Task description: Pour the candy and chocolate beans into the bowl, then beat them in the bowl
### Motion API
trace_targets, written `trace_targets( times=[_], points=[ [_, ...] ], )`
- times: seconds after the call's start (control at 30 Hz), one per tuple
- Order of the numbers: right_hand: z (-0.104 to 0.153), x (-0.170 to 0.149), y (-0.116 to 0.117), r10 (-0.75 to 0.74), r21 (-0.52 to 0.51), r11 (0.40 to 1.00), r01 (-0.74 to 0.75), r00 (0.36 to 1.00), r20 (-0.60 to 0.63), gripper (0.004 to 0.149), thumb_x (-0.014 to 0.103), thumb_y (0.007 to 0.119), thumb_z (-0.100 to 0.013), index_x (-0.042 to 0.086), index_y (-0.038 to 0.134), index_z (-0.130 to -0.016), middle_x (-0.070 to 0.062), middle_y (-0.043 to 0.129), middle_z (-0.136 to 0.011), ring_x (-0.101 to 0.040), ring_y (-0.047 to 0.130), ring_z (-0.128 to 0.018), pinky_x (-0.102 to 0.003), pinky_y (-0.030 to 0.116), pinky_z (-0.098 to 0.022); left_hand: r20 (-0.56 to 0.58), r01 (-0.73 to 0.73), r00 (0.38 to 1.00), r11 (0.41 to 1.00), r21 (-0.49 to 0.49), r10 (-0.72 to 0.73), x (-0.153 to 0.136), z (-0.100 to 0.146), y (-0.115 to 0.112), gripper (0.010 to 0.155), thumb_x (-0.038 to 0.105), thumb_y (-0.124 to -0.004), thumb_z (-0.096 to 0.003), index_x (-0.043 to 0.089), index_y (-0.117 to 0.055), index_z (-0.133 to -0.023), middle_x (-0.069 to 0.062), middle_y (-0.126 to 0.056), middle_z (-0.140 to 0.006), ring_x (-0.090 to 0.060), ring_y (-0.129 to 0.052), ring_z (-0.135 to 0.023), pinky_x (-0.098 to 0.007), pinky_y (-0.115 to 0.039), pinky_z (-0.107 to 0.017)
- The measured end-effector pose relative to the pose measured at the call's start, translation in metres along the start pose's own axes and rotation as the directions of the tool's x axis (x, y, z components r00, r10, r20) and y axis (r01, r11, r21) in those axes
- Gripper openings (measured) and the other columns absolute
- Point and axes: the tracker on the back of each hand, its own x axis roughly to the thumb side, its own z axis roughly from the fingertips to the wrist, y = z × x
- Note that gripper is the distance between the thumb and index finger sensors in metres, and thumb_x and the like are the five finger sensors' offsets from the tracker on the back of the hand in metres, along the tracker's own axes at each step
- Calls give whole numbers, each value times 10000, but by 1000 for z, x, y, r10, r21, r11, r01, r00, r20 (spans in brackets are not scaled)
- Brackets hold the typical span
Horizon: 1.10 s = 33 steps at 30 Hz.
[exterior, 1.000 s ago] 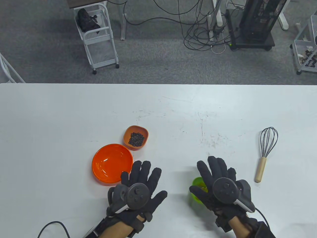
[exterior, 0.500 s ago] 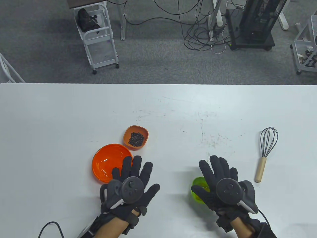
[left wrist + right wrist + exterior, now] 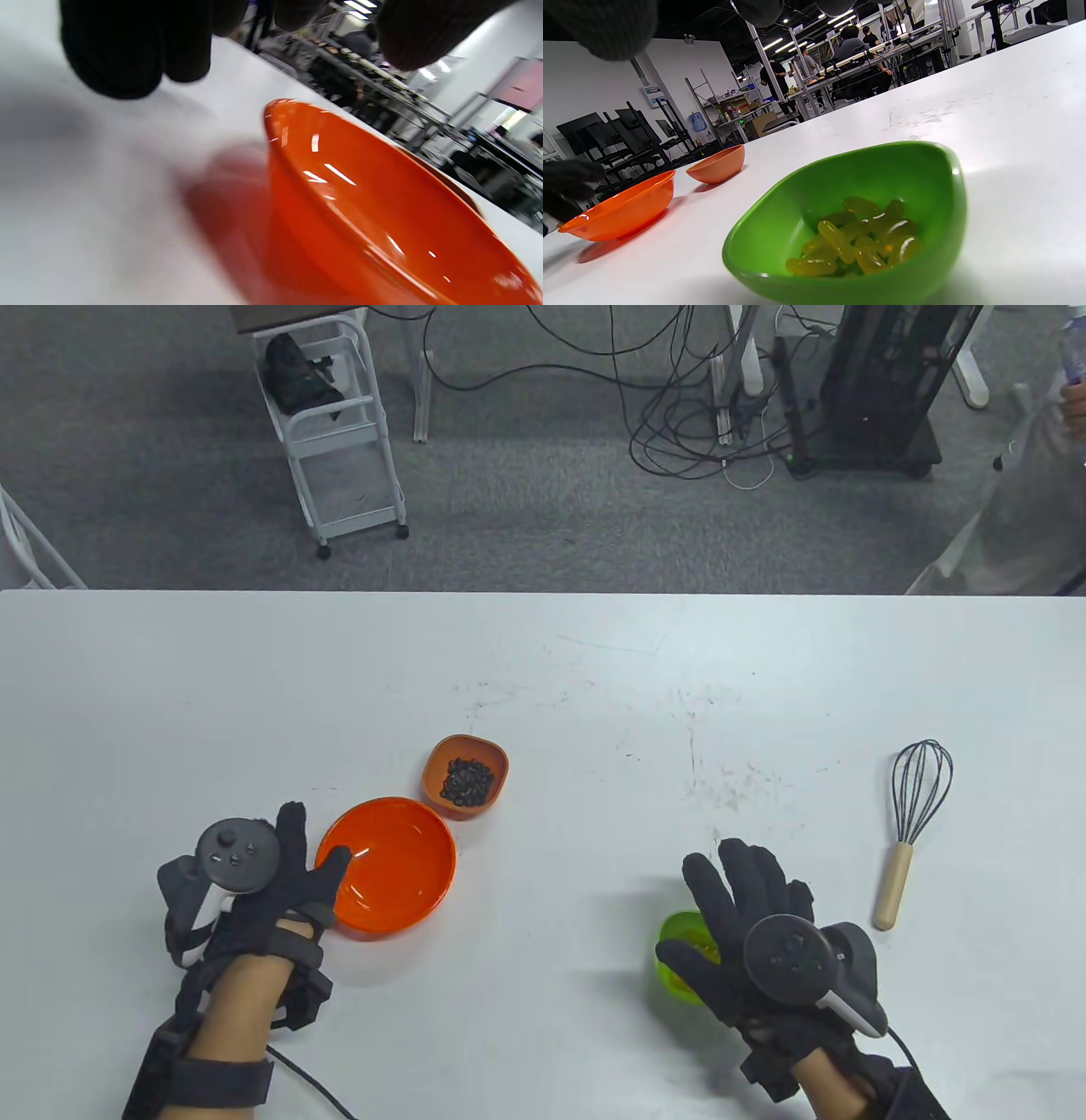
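A large empty orange bowl [image 3: 399, 891] [image 3: 382, 212] [image 3: 623, 207] sits front left on the table. My left hand [image 3: 297, 857] is at its left side, thumb over the rim, fingers [image 3: 114, 55] hanging above the table and gripping nothing. Behind it, a small orange bowl [image 3: 496, 759] [image 3: 717, 165] holds dark chocolate beans [image 3: 465, 780]. My right hand [image 3: 730, 891] hovers with spread fingers over a small green bowl [image 3: 674, 954] [image 3: 925, 178] of yellow candies [image 3: 857, 241], partly hiding it from above. The whisk [image 3: 912, 814] with a wooden handle lies at the right.
Beyond the far table edge stand a white cart [image 3: 339, 432], tangled cables [image 3: 687, 432] and a black equipment rack [image 3: 882, 381]. A person in light clothing [image 3: 1018, 517] stands at the top right, off the table.
My left hand has swung left from in front of the orange bowl to its left side and turned on edge. The right hand barely moved. A person entered at the top right.
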Motion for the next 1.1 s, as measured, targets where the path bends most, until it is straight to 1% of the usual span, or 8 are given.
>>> trace_targets(
  times=[0.1, 0.27, 0.33, 0.5, 0.77, 0.83, 0.93, 1.1],
  points=[
    [-1, -3, 1, -18, 11, 1000, 18, 1000, -14, 910, 718, 669, -455, 238, 341, -1155, -238, 238, -1182, -558, 254, -1041, -830, 320, -613, -78, -47, 996, 997, -67, 42, -15, -13, -12, 826, 667, -760, -496, 229, -486, -1140, -254, -819, -946, -375, -1022, -507, -379, -922, -196],
    [-1, -5, 2, -33, 21, 999, 34, 999, -21, 909, 717, 669, -456, 237, 341, -1155, -239, 240, -1181, -560, 256, -1040, -830, 322, -612, -124, -167, 980, 980, -110, 154, -24, -23, -23, 708, 601, -791, -505, 190, -647, -1063, -131, -1001, -697, -261, -1042, -233, -304, -898, -52],
    [-1, -5, 2, -50, 24, 998, 50, 999, -22, 911, 716, 671, -456, 234, 342, -1155, -240, 239, -1180, -559, 257, -1040, -829, 321, -613, -130, -176, 979, 971, -159, 156, -24, -27, -27, 657, 583, -781, -516, 179, -686, -1026, -91, -1020, -646, -230, -1031, -186, -283, -885, -26],
    [-1, -6, 1, -59, 24, 998, 60, 998, -24, 909, 715, 671, -457, 235, 342, -1155, -241, 242, -1181, -560, 259, -1039, -829, 323, -612, -102, -212, 975, 964, -158, 197, -21, -30, -30, 526, 494, -767, -530, 146, -767, -923, -27, -1041, -517, -212, -1009, -122, -295, -873, 6],
    [0, -7, 0, -79, 23, 997, 80, 997, -27, 909, 714, 672, -458, 231, 344, -1154, -244, 246, -1179, -563, 261, -1037, -827, 327, -614, -68, -237, 971, 965, -114, 230, -16, -25, -21, 510, 462, -762, -525, 92, -775, -876, -44, -1029, -441, -197, -1000, -90, -312, -872, 20],
    [0, -7, 0, -81, 17, 997, 81, 996, -27, 909, 714, 672, -458, 231, 344, -1155, -244, 248, -1179, -562, 259, -1037, -826, 329, -615, -38, -242, 970, 965, -102, 240, -1, -21, -18, 508, 462, -764, -525, 91, -778, -871, -45, -1031, -429, -196, -996, -81, -314, -871, 25],
    [1, -8, -1, -83, 6, 996, 84, 996, -29, 910, 714, 673, -458, 229, 345, -1154, -245, 246, -1177, -562, 252, -1036, -826, 328, -614, 44, -250, 966, 963, -101, 256, 41, -13, -22, 508, 463, -766, -525, 94, -778, -873, -47, -1033, -434, -201, -998, -83, -315, -872, 23],
    [4, -10, -6, -99, -25, 995, 99, 995, -28, 908, 713, 673, -459, 229, 347, -1154, -246, 248, -1178, -563, 253, -1036, -824, 331, -616, 126, -249, 955, 955, -159, 270, 124, -14, -50, 507, 463, -771, -521, 99, -784, -874, -46, -1044, -444, -212, -1012, -101, -325, -883, 9]
  ],
)
